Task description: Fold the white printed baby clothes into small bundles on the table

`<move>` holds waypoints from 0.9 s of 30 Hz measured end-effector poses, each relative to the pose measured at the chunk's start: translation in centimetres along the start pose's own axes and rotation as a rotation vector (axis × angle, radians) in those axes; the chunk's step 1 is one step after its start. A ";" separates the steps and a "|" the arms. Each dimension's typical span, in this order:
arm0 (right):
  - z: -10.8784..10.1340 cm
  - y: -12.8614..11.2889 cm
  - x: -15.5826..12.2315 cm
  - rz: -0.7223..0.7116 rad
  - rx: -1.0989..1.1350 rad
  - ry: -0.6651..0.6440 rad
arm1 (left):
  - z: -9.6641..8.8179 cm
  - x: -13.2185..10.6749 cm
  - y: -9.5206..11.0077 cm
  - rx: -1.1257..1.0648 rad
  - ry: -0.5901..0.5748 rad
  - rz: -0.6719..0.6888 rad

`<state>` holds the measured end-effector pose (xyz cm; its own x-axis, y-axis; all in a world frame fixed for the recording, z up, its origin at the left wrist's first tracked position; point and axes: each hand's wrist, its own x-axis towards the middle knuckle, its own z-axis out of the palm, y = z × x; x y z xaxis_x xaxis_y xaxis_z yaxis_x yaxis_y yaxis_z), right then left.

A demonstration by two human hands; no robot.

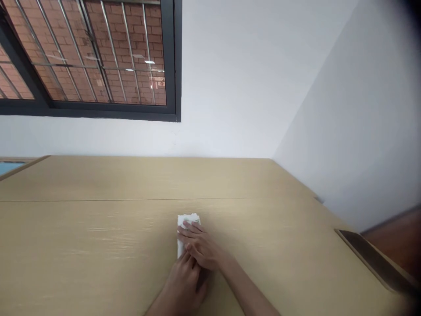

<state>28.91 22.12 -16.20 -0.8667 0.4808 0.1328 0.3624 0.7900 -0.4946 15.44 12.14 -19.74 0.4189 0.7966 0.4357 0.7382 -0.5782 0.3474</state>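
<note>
- Plainly, a white folded piece [188, 218] lies on the table [98, 237]. It is small, oblong and soft-edged with a faint print, and I cannot tell whether it is cloth or paper.
- The right hand [200, 248] lies flat on top of the piece. The palm is down and the fingers are straight and slightly apart, pressing rather than gripping. Only the piece's far end and left edge show past it.
- The left hand [184, 283] sits at the near end of the piece, its fingertips tucked against the right hand. I cannot tell whether they pinch anything, because they are hidden there.
- Under the piece, the table is pale wood-grain laminate, smooth and matte. A thin straight seam [82, 200] crosses it just beyond the piece.
- Well to the right of the piece, a dark, narrow, bevelled strip [371, 259] runs along the table's edge.
- Far beyond the piece and to the left, a dark-framed window [171, 66] with thin metal bars shows red brick behind the glass. Plain white walls [246, 87] meet in a corner.
</note>
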 end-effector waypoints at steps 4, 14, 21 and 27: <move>-0.3 1.8 0.5 0.032 -0.052 0.038 | 0.4 -0.3 -0.6 0.046 -0.069 -0.027; 1.3 4.3 1.0 0.171 0.035 0.287 | 0.3 -0.5 -1.2 -0.063 -0.019 -0.046; 1.8 5.2 0.4 0.302 0.202 0.623 | -1.9 0.6 -3.8 0.079 0.284 -0.406; 1.5 4.3 0.3 0.248 0.059 0.691 | -2.0 0.4 -5.9 0.156 0.271 -0.566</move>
<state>29.65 25.06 -19.57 -0.3412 0.7879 0.5126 0.4836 0.6148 -0.6230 10.23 15.50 -19.94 -0.1911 0.8862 0.4220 0.8827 -0.0329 0.4688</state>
